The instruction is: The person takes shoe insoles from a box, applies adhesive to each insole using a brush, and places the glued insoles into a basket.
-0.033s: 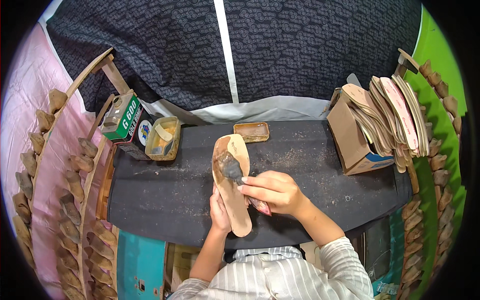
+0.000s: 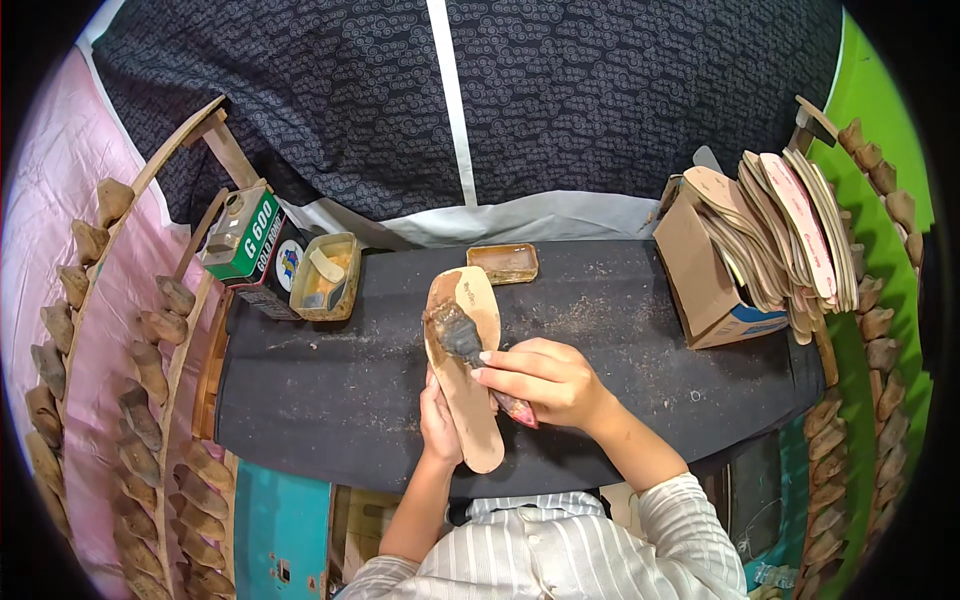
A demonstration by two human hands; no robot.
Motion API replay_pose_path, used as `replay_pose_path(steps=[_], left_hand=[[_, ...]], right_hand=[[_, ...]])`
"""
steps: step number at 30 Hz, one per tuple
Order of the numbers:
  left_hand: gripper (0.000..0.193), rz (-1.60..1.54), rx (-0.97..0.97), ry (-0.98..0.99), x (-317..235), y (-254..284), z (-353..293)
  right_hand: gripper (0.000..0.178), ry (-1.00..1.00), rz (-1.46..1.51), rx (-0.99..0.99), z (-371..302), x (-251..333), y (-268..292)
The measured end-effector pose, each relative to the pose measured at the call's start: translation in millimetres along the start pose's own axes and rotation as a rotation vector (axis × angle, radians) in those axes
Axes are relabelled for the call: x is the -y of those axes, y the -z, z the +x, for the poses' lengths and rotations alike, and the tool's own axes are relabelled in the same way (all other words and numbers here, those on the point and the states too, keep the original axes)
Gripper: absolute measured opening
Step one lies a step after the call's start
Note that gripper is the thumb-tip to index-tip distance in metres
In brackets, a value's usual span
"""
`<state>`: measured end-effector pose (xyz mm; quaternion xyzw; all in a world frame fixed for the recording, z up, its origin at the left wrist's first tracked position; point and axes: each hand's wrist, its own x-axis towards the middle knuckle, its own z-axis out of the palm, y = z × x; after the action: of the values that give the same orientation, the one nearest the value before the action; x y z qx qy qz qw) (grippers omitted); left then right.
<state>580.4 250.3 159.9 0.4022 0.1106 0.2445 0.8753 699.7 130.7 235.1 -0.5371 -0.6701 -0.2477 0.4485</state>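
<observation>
My left hand point(image 2: 438, 420) grips a tan insole point(image 2: 470, 410) from its left edge and underside, tilted upright over the table. Pinched in my right hand point(image 2: 555, 382) is a brush point(image 2: 459, 336) with dark, clotted bristles and a reddish handle end. Its bristles press on the upper left part of the insole. A wet brown coat covers that left side up to the toe, while the toe's right side and the heel look pale and dry. Beyond the insole lies a small shallow tray point(image 2: 503, 264) with brownish residue.
A green, white and black metal can point(image 2: 245, 245) and a yellowish tub point(image 2: 345, 300) holding scraper-like tools stand at left. At right a cardboard box point(image 2: 695, 270) holds stacked insoles point(image 2: 775, 230). Wooden shoe-last racks flank the black-covered table point(image 2: 600, 300), which has scattered crumbs.
The brush and my right hand have shifted slightly left across the insole. My left hand and the insole stay almost in place.
</observation>
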Motion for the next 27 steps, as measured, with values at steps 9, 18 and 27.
replay_pose_path(steps=[9,18,27], left_hand=[[0.048,0.003,0.083,-0.031,-4.0,12.9,5.8],[0.048,-0.059,-0.040,-0.027,-2.9,2.0,6.4],[0.046,0.022,-0.029,-0.030,-9.9,-10.0,4.1]], right_hand=[[0.028,0.096,0.139,0.100,-5.7,12.0,10.9],[0.029,0.077,-0.045,0.003,-0.1,10.8,-0.8],[0.030,-0.075,0.082,-0.102,-0.1,8.5,4.0]])
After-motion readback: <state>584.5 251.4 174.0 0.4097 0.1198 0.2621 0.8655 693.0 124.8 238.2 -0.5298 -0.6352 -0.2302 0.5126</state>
